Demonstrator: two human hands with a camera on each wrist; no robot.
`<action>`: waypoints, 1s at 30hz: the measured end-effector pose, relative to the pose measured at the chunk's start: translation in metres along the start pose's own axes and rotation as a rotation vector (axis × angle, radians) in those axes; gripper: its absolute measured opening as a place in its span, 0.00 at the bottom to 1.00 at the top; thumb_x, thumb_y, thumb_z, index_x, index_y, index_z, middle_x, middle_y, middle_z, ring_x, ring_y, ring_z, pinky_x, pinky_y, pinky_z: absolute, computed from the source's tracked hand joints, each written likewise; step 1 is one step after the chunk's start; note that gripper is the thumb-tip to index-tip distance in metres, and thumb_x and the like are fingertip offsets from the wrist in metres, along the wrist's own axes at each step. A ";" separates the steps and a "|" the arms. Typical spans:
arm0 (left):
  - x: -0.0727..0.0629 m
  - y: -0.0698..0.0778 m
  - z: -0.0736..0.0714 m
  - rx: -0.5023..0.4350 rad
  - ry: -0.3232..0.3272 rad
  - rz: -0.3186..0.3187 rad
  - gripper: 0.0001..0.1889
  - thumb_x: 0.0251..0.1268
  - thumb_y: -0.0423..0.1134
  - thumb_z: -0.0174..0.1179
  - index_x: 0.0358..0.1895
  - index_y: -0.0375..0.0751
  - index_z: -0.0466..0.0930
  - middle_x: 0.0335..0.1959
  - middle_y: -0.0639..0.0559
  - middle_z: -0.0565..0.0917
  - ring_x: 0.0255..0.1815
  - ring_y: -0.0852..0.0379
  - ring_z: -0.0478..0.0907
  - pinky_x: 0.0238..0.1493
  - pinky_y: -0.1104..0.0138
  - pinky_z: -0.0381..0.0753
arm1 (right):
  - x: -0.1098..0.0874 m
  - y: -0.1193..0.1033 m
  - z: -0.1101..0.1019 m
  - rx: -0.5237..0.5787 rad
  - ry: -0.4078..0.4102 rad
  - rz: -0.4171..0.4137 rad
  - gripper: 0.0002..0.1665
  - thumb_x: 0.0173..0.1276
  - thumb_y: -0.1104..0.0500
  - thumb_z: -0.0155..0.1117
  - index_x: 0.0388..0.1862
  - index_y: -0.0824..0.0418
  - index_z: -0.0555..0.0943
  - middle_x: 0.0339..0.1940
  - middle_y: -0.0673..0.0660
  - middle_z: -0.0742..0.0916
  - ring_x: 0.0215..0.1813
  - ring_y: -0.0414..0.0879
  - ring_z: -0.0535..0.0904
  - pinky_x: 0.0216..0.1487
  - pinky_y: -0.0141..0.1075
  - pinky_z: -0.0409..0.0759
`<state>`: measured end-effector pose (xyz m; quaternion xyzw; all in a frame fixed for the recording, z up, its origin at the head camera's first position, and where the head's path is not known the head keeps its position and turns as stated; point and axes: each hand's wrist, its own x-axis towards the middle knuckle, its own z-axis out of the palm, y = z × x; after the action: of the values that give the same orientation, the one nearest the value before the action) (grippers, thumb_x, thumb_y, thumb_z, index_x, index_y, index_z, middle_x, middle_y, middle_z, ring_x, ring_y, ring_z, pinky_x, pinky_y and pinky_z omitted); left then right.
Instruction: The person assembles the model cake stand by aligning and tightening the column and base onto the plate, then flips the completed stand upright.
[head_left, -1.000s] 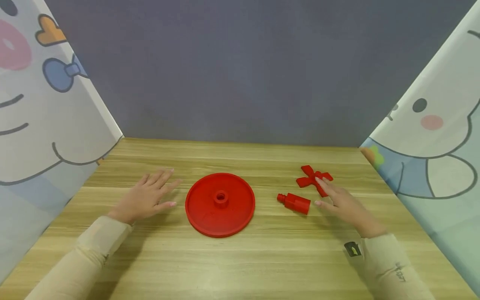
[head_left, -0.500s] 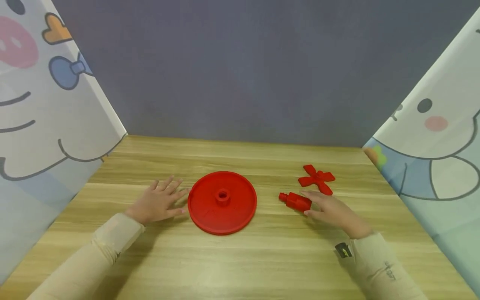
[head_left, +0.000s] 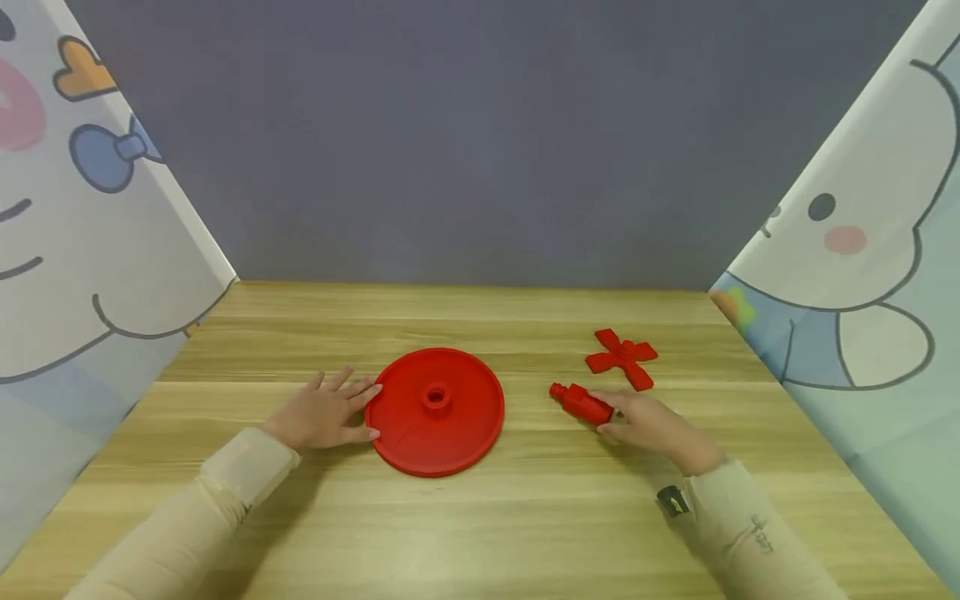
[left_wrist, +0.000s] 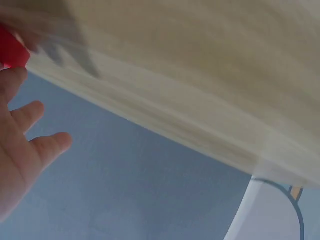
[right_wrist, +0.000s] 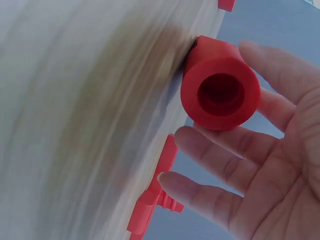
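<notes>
A round red disc (head_left: 465,433) with a raised hollow hub lies at mid-table. My left hand (head_left: 322,417) touches its left rim with thumb and index fingertip, the other fingers spread. In the left wrist view, the disc's red edge (left_wrist: 11,50) shows at the fingertips of the left hand (left_wrist: 15,145). To the right, my right hand (head_left: 648,427) pinches the wide end of a red stepped tube (head_left: 581,404), its narrow ridged end pointing left. The right wrist view looks into the open end of the tube (right_wrist: 192,107), with the remaining fingers of the right hand (right_wrist: 270,160) extended below it.
A red four-bladed piece (head_left: 622,358) with a central stub lies behind the right hand. A grey panel (head_left: 480,150) stands at the back of the wooden table (head_left: 465,533). Cartoon-printed panels flank both sides.
The left hand has moved right to the disc's rim. The right hand has left the four-bladed piece, moved left and taken hold of the tube.
</notes>
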<state>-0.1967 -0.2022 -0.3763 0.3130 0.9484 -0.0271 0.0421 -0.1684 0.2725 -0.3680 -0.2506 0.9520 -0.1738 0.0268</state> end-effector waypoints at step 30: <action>-0.003 -0.001 0.005 -0.059 0.015 0.052 0.37 0.67 0.63 0.49 0.68 0.36 0.68 0.70 0.37 0.65 0.71 0.31 0.53 0.63 0.36 0.57 | 0.028 -0.007 0.009 0.269 0.028 0.331 0.32 0.60 0.58 0.68 0.61 0.73 0.74 0.37 0.61 0.86 0.34 0.48 0.75 0.35 0.36 0.72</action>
<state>-0.1945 -0.2048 -0.3813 0.3363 0.9407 0.0043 0.0449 -0.1885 0.2501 -0.3728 -0.0826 0.9487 -0.2958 0.0750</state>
